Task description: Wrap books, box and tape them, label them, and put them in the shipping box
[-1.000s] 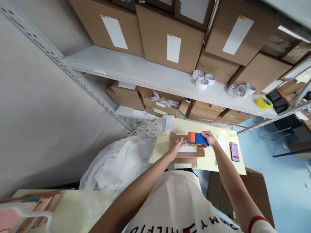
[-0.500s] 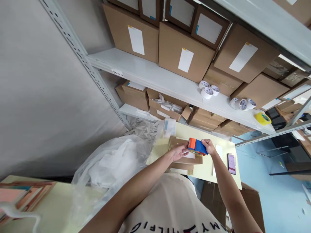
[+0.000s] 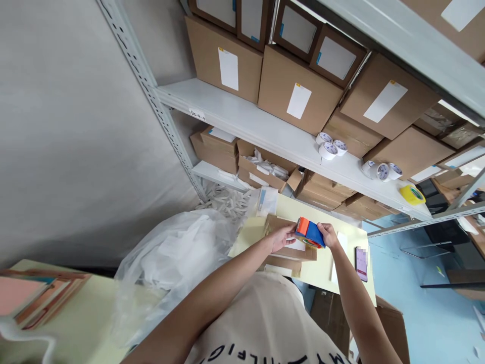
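My right hand [image 3: 329, 235] is closed round a blue and orange tape dispenser [image 3: 308, 232], held just above a flat brown cardboard box [image 3: 288, 250] on a pale yellow table [image 3: 322, 270]. My left hand [image 3: 282, 236] rests on the box to the left of the dispenser, its fingers curled at the dispenser's orange end. A white label on the box shows between my two hands. Whether my left fingers pinch the tape is hidden.
A phone [image 3: 361, 263] lies on the table to the right. A large clear plastic bag [image 3: 182, 258] bulges on the left. White shelving [image 3: 265, 134] behind carries labelled cartons, white tape rolls [image 3: 328, 145] and a yellow roll [image 3: 412, 194]. Stacked boards [image 3: 41, 298] lie near left.
My left hand has slid from flat on the box to the dispenser's orange end. The view has tilted upward, showing more of the shelves. The dispenser stays over the box.
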### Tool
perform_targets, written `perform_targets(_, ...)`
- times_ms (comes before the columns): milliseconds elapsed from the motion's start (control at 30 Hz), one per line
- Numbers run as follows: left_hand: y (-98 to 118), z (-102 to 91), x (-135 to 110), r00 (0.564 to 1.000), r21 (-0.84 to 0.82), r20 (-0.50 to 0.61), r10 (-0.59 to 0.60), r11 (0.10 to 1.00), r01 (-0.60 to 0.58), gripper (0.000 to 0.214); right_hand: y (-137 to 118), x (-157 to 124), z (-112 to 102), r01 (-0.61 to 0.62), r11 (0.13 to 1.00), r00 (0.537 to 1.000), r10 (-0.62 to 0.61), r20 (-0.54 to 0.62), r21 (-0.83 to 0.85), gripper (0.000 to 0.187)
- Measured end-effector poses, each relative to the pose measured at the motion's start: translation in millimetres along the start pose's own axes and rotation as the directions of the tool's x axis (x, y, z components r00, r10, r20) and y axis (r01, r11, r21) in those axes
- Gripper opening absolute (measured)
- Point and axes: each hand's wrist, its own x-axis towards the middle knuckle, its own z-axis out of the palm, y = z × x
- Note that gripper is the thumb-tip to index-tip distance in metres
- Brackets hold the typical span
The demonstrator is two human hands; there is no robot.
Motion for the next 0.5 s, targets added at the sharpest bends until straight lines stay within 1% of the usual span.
perform_targets(67,7.7,-2.8,-4.8,1.000,0.035,-0.026,0.000,0.999,0.001,0.029,0.1,-1.4,0.2,0.000,1.000,1.000,0.000,-0.024,-0.001,0.068)
perform_targets(167,17.6,-5.4,-10.4,0.996,0.100,-0.064,0.059,0.994,-0.052,0.038,-0.7,-3.4,0.2,0.001,1.000,0.998,-0.001,-0.058,-0.008,0.069)
perform_targets(233,19.8,-4.0,-10.2,0.994,0.155,-0.051,0.095,0.984,-0.086,0.042,-1.9,-4.0,0.4,0.008,1.000,0.998,-0.009,-0.057,-0.018,0.069)
perform_targets(267,19.3,-2.5,-8.6,0.996,0.160,-0.040,0.086,0.984,-0.078,0.043,-2.7,-4.0,0.8,0.012,1.000,0.999,-0.013,-0.049,-0.024,0.068)
perform_targets(333,15.7,0.8,-3.4,0.999,0.109,-0.025,0.030,0.994,-0.027,0.040,-4.4,-3.4,1.9,0.015,0.999,0.999,-0.016,-0.034,-0.037,0.068)
perform_targets(400,10.5,2.7,2.3,0.999,0.017,-0.022,-0.028,0.999,0.029,0.035,-6.2,-2.9,3.1,0.015,0.999,1.000,-0.016,-0.025,-0.047,0.068)
perform_targets(500,3.2,2.5,7.8,0.999,-0.066,-0.015,-0.050,0.997,0.049,0.029,-8.7,-2.9,4.5,0.022,0.998,1.000,-0.023,-0.015,-0.059,0.068)
